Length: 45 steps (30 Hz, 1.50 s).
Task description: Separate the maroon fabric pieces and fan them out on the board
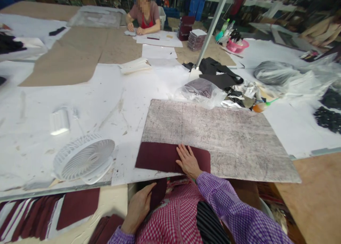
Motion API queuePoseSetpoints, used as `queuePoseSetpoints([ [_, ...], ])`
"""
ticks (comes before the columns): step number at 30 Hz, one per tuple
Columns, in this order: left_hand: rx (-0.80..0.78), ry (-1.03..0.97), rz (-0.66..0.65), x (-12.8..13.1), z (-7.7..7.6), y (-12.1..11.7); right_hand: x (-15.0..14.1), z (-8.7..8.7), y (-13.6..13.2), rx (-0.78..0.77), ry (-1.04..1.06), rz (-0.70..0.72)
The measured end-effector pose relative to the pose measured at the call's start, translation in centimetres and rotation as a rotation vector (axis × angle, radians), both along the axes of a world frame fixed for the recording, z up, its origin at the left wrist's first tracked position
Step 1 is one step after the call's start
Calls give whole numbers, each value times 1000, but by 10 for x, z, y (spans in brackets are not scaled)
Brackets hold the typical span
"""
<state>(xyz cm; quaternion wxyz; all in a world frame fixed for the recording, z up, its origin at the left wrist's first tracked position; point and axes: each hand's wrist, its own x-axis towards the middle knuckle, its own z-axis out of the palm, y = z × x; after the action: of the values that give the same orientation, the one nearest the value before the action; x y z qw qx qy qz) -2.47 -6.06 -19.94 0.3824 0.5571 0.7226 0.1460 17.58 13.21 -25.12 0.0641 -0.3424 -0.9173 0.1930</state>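
A dark maroon fabric piece [160, 157] lies flat on the near edge of a worn grey cutting mat [226, 133]. My right hand [188, 162] rests flat on it, fingers stretched out and pressing it down. My left hand [137, 208] is lower, by my lap below the table edge, its fingers curled on the edge of another maroon piece [158, 192] that hangs there.
A white fan [85, 158] lies on the paper-covered table at left. Stacked maroon pieces [39, 215] sit on a lower shelf at bottom left. Plastic bags and black fabric [218, 77] crowd behind the mat. Another person [144, 14] works at the far end.
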Motion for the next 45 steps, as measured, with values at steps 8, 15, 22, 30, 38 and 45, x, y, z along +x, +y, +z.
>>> queuePoseSetpoints([
  [8,-4,-96,-240,13,9,17,-21,33,-42,-83,218,207],
  [15,-22,-93,-307,21,14,23,74,43,-3,7,306,-281],
  [22,-23,-71,-304,30,22,19,55,21,-2,-15,222,-203],
  [30,-9,-74,-296,34,21,12,51,22,-25,21,55,-189],
  [38,3,-63,-288,36,19,9,44,28,-34,35,11,-191],
  [45,7,-62,-293,38,17,9,42,25,-24,34,42,-226],
])
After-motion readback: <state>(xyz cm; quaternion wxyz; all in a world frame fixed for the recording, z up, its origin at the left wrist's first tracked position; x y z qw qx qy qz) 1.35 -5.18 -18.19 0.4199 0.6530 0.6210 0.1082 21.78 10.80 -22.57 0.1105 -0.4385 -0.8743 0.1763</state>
